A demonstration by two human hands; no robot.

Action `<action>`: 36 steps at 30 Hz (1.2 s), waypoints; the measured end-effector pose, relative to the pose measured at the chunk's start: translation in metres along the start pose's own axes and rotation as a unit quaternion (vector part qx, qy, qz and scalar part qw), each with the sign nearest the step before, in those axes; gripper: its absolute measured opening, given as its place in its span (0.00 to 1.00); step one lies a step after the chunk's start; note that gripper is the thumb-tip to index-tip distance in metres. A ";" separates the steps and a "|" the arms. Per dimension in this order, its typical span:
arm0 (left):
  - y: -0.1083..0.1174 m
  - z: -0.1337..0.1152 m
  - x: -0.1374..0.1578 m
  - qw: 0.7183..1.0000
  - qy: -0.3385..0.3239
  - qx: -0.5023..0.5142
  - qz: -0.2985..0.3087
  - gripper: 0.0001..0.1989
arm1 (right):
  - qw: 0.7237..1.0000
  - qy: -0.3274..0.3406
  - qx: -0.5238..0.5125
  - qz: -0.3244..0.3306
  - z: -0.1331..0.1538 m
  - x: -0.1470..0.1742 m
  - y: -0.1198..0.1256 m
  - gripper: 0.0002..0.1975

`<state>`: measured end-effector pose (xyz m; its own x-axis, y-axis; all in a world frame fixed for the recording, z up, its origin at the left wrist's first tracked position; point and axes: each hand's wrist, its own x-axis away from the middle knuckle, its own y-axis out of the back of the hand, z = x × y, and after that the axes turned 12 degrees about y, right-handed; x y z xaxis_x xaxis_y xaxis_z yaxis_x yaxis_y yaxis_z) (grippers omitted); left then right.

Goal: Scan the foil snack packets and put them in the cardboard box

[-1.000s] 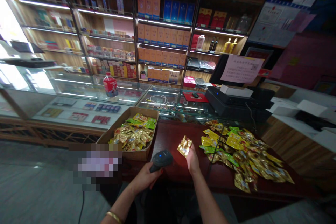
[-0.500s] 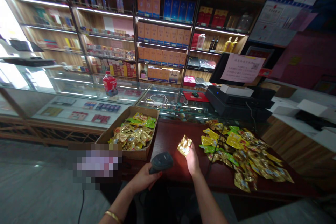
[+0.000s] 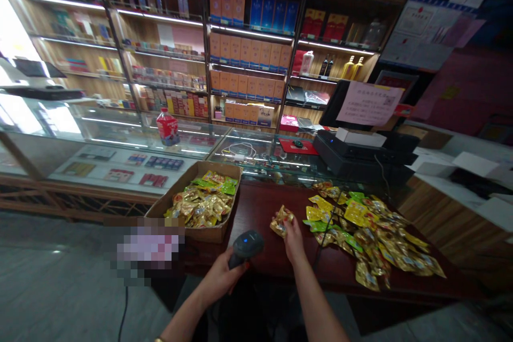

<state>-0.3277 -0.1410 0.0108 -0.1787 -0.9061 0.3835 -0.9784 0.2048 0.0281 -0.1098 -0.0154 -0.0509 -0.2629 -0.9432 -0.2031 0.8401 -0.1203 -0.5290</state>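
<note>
My left hand (image 3: 222, 273) is wrapped around the handle of a dark barcode scanner (image 3: 247, 246), whose head points right and shows a small blue light. In my right hand (image 3: 294, 239) is a gold foil snack packet (image 3: 281, 220), pinched between thumb and fingers above the dark red table (image 3: 256, 203). The scanner and the packet are apart. To the left stands an open cardboard box (image 3: 212, 234) holding many gold and green packets (image 3: 202, 200). A loose pile of gold, yellow and green packets (image 3: 366, 227) lies right of my right hand.
Behind the table runs a glass display counter (image 3: 192, 139) with a red bottle (image 3: 167, 127) and a white cable (image 3: 240, 150) on it. A black cash-register unit (image 3: 352, 152) stands at the right rear. Shelves of boxes (image 3: 250, 49) line the wall.
The bright scanner light on the gold packet has gone out, and a blue light now shows on the scanner. My left hand has shifted slightly; both hands keep their grips.
</note>
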 end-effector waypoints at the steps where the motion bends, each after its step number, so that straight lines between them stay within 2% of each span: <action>1: -0.004 0.000 0.007 1.000 -0.001 -0.005 -0.012 0.22 | 1.000 0.001 -0.009 0.001 0.002 0.000 -0.001 0.27; 3: -0.012 0.003 0.022 0.999 -0.004 -0.018 -0.043 0.23 | 1.000 0.000 -0.026 0.003 0.006 0.001 -0.003 0.27; 9: -0.024 0.013 0.054 0.997 0.027 -0.040 -0.064 0.19 | 0.999 -0.012 -0.031 0.019 0.012 0.004 -0.003 0.23; 13: -0.023 0.012 0.065 0.992 -0.004 -0.070 -0.109 0.14 | 0.999 -0.004 -0.036 0.019 0.014 0.004 -0.003 0.22; 19: -0.025 -0.002 0.085 0.991 -0.046 -0.112 -0.064 0.16 | 0.999 0.009 -0.043 0.016 0.015 0.006 -0.006 0.22; 23: -0.026 0.000 0.085 0.988 -0.062 -0.137 -0.046 0.17 | 0.998 0.008 -0.054 0.019 0.013 0.006 -0.004 0.21; 28: -0.027 0.009 0.079 0.985 -0.068 -0.147 -0.060 0.16 | 0.997 0.006 -0.070 0.022 0.011 0.005 -0.002 0.18; 36: -0.028 0.010 0.076 0.987 -0.068 -0.129 -0.063 0.16 | 0.997 0.001 -0.070 0.020 0.016 0.007 -0.005 0.18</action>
<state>-0.3149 -0.2194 0.0301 -0.0873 -0.9680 0.2352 -0.9379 0.1594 0.3081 -0.1084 -0.0261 -0.0364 -0.2315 -0.9456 -0.2286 0.7758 -0.0376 -0.6299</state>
